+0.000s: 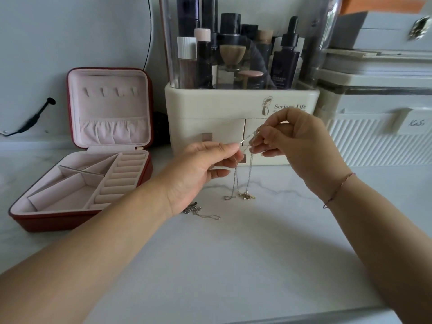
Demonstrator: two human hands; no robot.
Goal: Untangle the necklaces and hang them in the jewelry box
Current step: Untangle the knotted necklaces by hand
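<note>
From my head camera I see both my hands held up over the white worktop (233, 253). My left hand (201, 169) pinches a thin chain between thumb and first finger. My right hand (301, 146) is a bit higher, with its fingers curled, and it pinches the chain too. Between them are the tangled necklaces (237, 181). They are thin and silver. A short bit is pulled tight from one hand to the other. The rest hangs down in a few strands, and the little pendants (246, 195) at the bottom touch the worktop.

One more silver necklace (198, 211) lies in a small heap on the worktop, just under my left wrist. My wrist hides part of it.

The jewelry box (53, 222) sits to the left, well apart from the chains. It is red outside and soft pink inside, and it is open. Its lid (109, 66) stands up, with a row of small hooks (109, 91) and a pocket below them. My left arm crosses in front of its near corner.

Behind my hands stands a cream makeup organiser (210, 106) full of dark bottles (285, 59). A white ribbed box (374, 141) is to its right. I have a thin string bracelet (339, 190) on my right wrist.
</note>
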